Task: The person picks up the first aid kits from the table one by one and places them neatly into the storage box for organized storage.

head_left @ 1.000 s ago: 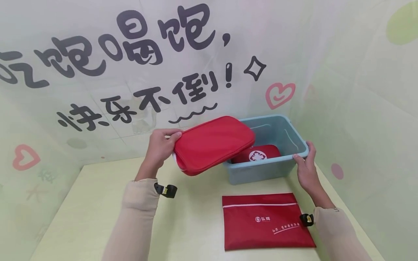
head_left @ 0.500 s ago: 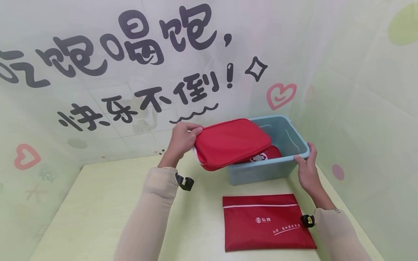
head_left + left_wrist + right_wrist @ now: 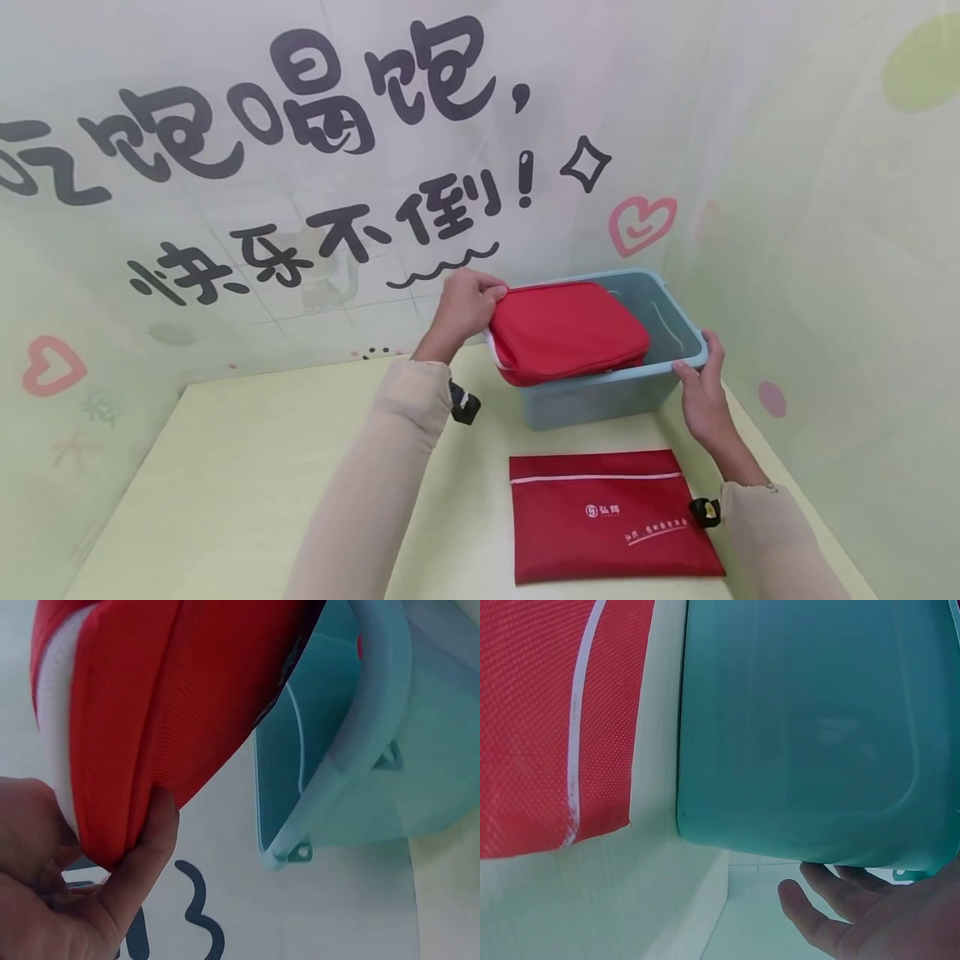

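Observation:
A red zippered pouch point(image 3: 570, 333) with a white side strip tilts over the left part of the blue plastic bin point(image 3: 600, 404). Its far-left corner is pinched by my left hand point(image 3: 467, 307), thumb on top. In the left wrist view the fingers point(image 3: 142, 862) lie against the underside of the red cloth. My right hand point(image 3: 707, 400) holds the bin's right front corner, thumb on the rim and fingers around the end wall. The pouch now hides most of what lies inside the bin.
A flat dark-red document bag point(image 3: 615, 533) with a white zip lies on the pale table point(image 3: 247, 500) in front of the bin. Printed curtain-like walls point(image 3: 825, 250) stand close behind and to the right.
My left hand has carried the red pouch rightward, from beside the bin to over it. It now covers the red case with a white emblem in the bin. The right hand keeps its hold.

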Demonstrator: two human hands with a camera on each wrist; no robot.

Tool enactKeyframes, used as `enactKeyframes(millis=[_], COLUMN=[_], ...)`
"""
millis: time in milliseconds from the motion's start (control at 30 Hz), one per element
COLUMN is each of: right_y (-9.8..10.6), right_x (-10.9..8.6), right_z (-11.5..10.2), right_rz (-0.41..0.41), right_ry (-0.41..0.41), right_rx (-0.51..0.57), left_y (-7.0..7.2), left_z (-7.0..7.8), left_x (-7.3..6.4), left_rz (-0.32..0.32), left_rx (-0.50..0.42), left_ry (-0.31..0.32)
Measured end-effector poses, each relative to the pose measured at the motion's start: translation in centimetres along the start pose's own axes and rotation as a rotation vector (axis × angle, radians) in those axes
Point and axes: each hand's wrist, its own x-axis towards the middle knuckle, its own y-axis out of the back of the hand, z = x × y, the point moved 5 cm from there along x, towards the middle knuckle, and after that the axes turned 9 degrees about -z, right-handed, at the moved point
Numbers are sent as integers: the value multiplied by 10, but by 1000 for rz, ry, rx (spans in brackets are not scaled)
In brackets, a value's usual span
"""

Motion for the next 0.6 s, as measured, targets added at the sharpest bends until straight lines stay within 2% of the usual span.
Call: enactKeyframes(millis=[233, 600], right_y=[1, 1], right_x=[-2, 0], right_z=[-1, 3], right_rz=[0, -1], right_ry=[0, -15], right_rx=[-2, 24], left_y=[-17, -31], left_z=[11, 17], left_x=[13, 21], left_rz=[-33, -71], left_rx=[60, 80], left_ry=[-5, 57])
